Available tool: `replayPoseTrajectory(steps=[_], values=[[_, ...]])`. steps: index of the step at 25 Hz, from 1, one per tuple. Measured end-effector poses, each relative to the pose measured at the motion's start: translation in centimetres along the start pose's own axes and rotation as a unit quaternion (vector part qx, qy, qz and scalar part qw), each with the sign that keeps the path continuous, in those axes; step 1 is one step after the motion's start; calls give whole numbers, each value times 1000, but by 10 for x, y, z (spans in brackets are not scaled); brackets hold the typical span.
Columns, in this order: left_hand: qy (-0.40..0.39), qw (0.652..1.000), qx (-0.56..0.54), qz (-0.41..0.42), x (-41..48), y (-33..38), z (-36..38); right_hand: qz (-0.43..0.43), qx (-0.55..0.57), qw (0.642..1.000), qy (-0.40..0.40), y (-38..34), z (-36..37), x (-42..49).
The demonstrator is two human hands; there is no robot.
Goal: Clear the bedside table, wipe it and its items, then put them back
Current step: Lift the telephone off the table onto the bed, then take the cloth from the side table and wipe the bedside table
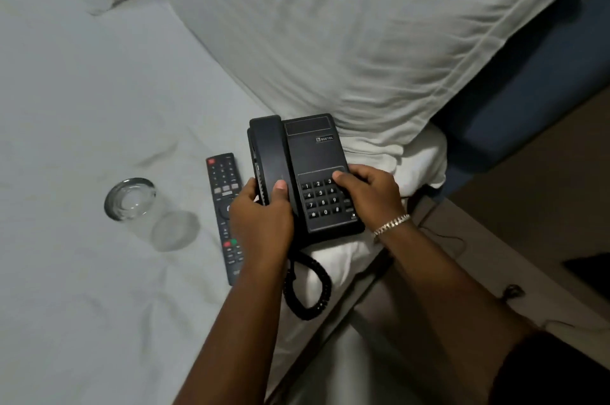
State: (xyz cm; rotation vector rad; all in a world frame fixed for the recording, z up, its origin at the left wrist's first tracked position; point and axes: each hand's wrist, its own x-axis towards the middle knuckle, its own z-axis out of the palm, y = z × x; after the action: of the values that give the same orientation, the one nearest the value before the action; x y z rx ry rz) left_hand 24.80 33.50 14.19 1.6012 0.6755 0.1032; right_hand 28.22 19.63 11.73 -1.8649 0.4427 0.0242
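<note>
Both hands closed on black telephone point(310, 173): left hand point(260, 216) wrapped round handset edge, right hand point(369, 193) curled over keypad side, thumb on keys. Resting on white bed sheet point(82, 107) at mattress edge, coiled cord point(310, 285) looping below wrists. Just left of left hand, remote point(221, 200); farther left, drinking glass point(130, 198).

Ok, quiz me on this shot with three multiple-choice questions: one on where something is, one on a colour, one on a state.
1. Where does the remote lie?
A. on the bed sheet left of the telephone
B. on the pillow
C. on the floor

2. What colour is the telephone?
A. white
B. black
C. red

3. How does the handset sit?
A. lifted off
B. dangling by the cord
C. in its cradle

Answers:
1 A, it lies between the glass and the phone.
2 B, body and keypad are black.
3 C, the left hand and right hand grip the whole set.
</note>
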Motion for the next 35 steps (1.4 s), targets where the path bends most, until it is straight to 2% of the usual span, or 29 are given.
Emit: replayPoseTrajectory(steps=[3,6,9,11,14,17,23,27,31,33,34,35], values=[[-17,998,58,4,15,-6,-3,-16,-39,998,38,10,21,9],[15,984,131,120,-6,-11,-7,-20,18,995,99,25,15,-6],[23,966,128,224,-51,-14,15,-8,81,986,148,45,-22,-33],[-21,955,135,262,-86,-21,45,-4,96,979,179,64,-61,-57],[-132,951,138,243,-145,-42,99,10,82,971,224,102,-134,-93],[-248,925,162,238,-218,-73,150,20,63,960,272,146,-212,-132],[-410,857,185,252,-407,-137,251,64,58,917,389,240,-381,-232],[-507,802,200,243,-529,-179,294,94,50,859,501,296,-482,-323],[-616,710,271,206,-622,-224,307,118,-64,804,579,344,-540,-410],[-664,658,318,159,-653,-244,304,168,-144,771,597,370,-551,-444],[-681,636,332,147,-665,-253,301,202,-169,766,586,383,-552,-458],[-687,624,339,152,-673,-260,299,232,-184,776,557,394,-548,-467]])
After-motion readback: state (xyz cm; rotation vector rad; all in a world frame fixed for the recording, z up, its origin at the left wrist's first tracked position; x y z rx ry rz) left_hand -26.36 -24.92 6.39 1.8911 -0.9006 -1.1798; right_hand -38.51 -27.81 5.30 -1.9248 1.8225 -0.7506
